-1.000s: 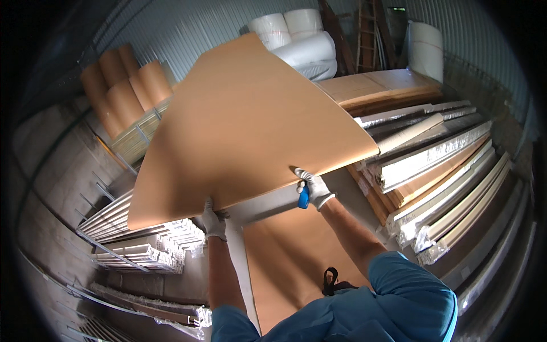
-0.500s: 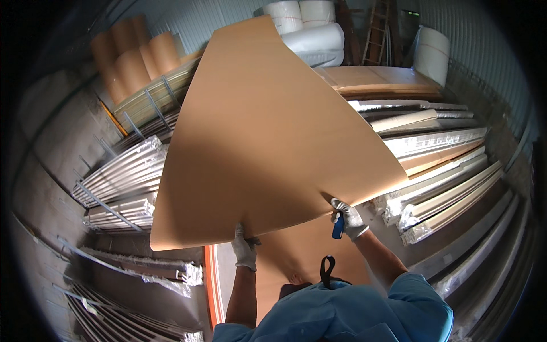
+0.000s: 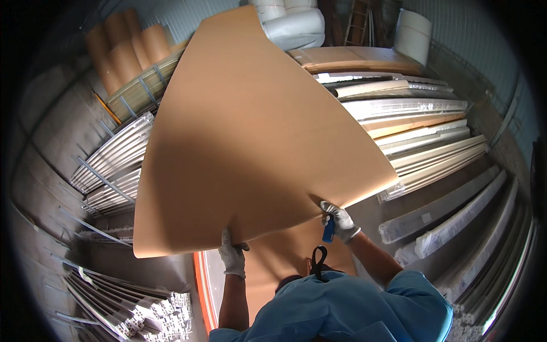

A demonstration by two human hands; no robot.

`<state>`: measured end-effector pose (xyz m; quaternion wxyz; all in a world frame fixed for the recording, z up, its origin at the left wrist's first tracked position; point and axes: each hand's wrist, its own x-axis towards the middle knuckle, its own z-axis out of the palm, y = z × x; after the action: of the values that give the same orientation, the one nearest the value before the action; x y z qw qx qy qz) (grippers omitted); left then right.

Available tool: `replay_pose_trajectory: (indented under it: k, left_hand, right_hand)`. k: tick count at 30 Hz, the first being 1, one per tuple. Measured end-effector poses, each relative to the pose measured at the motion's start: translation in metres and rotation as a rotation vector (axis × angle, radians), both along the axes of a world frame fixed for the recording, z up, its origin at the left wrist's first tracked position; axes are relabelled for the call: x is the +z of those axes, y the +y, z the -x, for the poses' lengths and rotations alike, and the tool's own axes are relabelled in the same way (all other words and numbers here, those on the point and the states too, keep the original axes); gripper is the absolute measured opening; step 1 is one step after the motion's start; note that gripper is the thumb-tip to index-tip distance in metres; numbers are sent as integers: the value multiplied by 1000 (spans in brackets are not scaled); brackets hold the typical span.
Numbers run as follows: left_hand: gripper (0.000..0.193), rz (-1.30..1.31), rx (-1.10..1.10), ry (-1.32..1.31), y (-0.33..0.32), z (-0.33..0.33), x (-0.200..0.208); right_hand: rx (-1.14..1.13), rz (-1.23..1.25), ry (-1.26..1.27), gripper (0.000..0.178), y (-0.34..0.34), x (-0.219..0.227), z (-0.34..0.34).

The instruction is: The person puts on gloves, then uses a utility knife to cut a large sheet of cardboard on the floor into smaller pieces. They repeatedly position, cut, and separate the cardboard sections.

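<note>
A large sheet of brown cardboard (image 3: 256, 131) stretches away in front of me, its near edge raised in both hands. My left hand (image 3: 232, 255), in a pale work glove, is closed on this edge, thumb on top and fingers underneath. Further right, my gloved right hand (image 3: 342, 222) pinches the same edge. Within that right grip is also a small blue hand tool (image 3: 329, 229), whose exact kind I cannot make out. Beneath the raised edge, another brown sheet surface (image 3: 279, 253) shows in front of my body.
Wrapped long profiles (image 3: 421, 111) are stacked on the right, with more bundled profiles (image 3: 165, 316) on the left between metal posts (image 3: 105, 179). An orange-red strip (image 3: 200, 285) runs beside my left arm. Brown rolls (image 3: 125, 54) and white rolls (image 3: 293, 28) stand at the back.
The stacks on both sides have shifted toward the far end of the view, and more bundle ends appear at lower left. Both hands keep their hold on the sheet's edge.
</note>
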<state>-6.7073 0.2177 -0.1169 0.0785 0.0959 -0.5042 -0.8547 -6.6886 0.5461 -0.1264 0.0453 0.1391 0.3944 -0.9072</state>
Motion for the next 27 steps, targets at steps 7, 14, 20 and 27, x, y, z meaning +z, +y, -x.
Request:
replay_pose_trajectory:
  k: [7, 14, 20, 27]
  left_hand:
    - [44, 53, -24, 10, -44, -157, -10]
    - [43, -14, -14, -17, -47, -316, -4]
    - [39, -38, 61, -131, -18, -444, -38]
    - [39, -19, 18, -269, 6, -618, -44]
  right_hand:
    - [9, -82, -21, 24, -44, -5, -164]
    - [-5, 18, -73, 14, -43, -2, -320]
    - [28, -98, -1, 22, -10, -21, -442]
    - [-20, -98, -207, 17, 18, -33, -608]
